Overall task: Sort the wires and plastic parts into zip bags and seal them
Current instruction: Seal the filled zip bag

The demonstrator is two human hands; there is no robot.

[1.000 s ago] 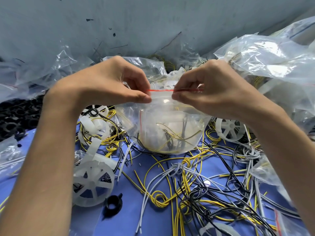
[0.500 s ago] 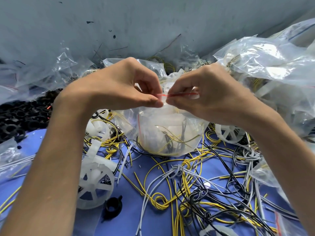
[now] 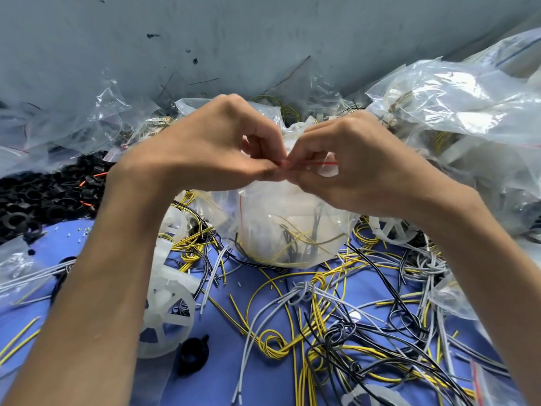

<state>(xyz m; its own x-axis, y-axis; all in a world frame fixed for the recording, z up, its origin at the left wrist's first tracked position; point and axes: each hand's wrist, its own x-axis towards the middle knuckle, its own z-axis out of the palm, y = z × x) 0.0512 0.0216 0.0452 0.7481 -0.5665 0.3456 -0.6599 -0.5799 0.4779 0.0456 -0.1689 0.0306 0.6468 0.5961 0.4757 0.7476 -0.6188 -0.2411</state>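
A clear zip bag with a red seal strip hangs upright in the middle, holding white plastic parts and a few yellow and black wires. My left hand pinches the bag's top edge from the left. My right hand pinches the same red strip from the right, fingertips almost touching the left ones. Loose yellow, grey and black wires lie tangled on the blue table below. A white plastic wheel lies by my left forearm.
Filled clear bags pile up at the right, crumpled empty bags at the left back. A heap of black rings sits at the left. One black ring lies near the front. A grey wall rises behind.
My left fingertips have slid right along the red strip until they meet my right fingertips. The open stretch of strip between the hands has closed up.
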